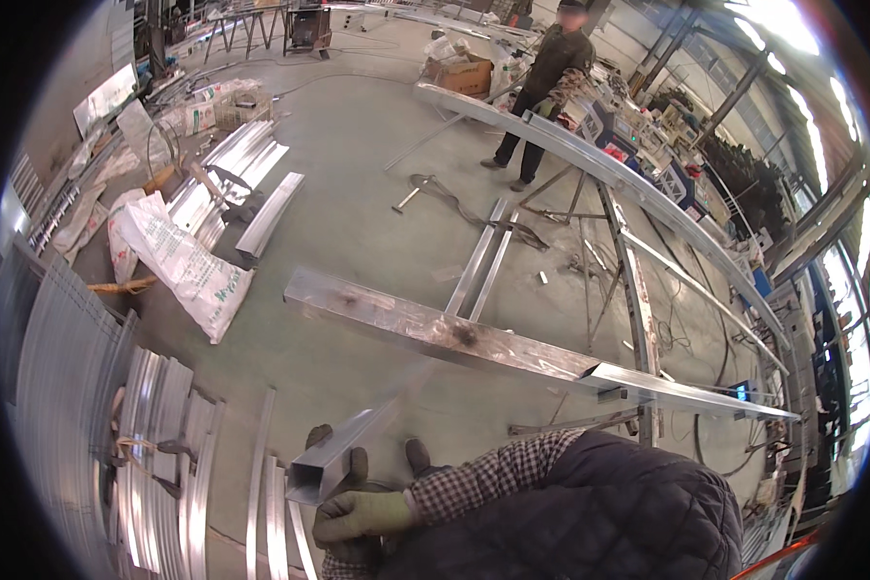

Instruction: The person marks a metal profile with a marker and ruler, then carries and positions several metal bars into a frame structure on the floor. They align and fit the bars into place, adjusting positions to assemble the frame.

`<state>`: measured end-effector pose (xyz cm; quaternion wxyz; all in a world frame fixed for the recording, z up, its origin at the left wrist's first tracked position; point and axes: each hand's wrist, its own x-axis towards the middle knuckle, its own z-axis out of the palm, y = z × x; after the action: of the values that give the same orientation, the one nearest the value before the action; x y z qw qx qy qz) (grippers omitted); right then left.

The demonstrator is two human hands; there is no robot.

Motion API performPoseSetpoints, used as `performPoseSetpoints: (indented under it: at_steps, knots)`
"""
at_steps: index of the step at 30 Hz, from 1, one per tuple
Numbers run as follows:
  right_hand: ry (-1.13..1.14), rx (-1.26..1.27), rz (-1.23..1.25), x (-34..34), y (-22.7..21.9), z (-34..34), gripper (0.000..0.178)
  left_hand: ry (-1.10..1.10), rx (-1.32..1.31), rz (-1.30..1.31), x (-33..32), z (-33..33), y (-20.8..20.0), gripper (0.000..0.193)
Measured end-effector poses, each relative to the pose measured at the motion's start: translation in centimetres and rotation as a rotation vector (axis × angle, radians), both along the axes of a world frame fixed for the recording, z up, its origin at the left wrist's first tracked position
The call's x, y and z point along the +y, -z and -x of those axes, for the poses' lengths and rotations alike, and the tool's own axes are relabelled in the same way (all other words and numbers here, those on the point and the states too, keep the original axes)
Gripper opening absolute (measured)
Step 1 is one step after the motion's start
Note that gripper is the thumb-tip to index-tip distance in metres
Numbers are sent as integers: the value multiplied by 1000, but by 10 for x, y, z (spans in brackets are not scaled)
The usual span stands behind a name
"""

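A square metal tube [358, 435] slants away from me, its hollow end nearest. The dark-gloved fingers of my left hand [357, 464] show on both sides of this tube, closed around it from below; the palm is hidden. My right hand [365, 515], in a greenish glove under a checkered sleeve, is curled closed just below the tube's open end. Whatever its fingers hold, if anything, is hidden. Beyond the tube, a wide metal beam [406, 324] with dark smudges runs crosswise, and a metal profile [686, 394] continues to its right.
Metal profiles [155, 454] lie stacked at the left, with several loose strips nearby. A white sack [188, 261] rests beyond them. A long rail [638, 184] lies on a trestle [633, 290] at the right. Another person [556, 82] stands behind it. Straps [474, 208] lie on the floor.
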<state>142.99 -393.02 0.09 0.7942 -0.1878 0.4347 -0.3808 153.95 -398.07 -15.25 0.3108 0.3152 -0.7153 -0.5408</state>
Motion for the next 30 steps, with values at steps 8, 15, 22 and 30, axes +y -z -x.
performPoseSetpoints:
  at_steps: [8,15,22,30]
  knots:
    - [-157,116,374,24,3,74,31,-9,182,331,-61,28,-118,65]
    - [103,398,277,61,11,145,39,206,314,267,-68,88,-188,86]
    - [353,493,134,93,9,205,41,199,342,202,-55,151,-181,90]
    - [749,519,310,149,34,256,36,139,321,288,-78,157,-136,83]
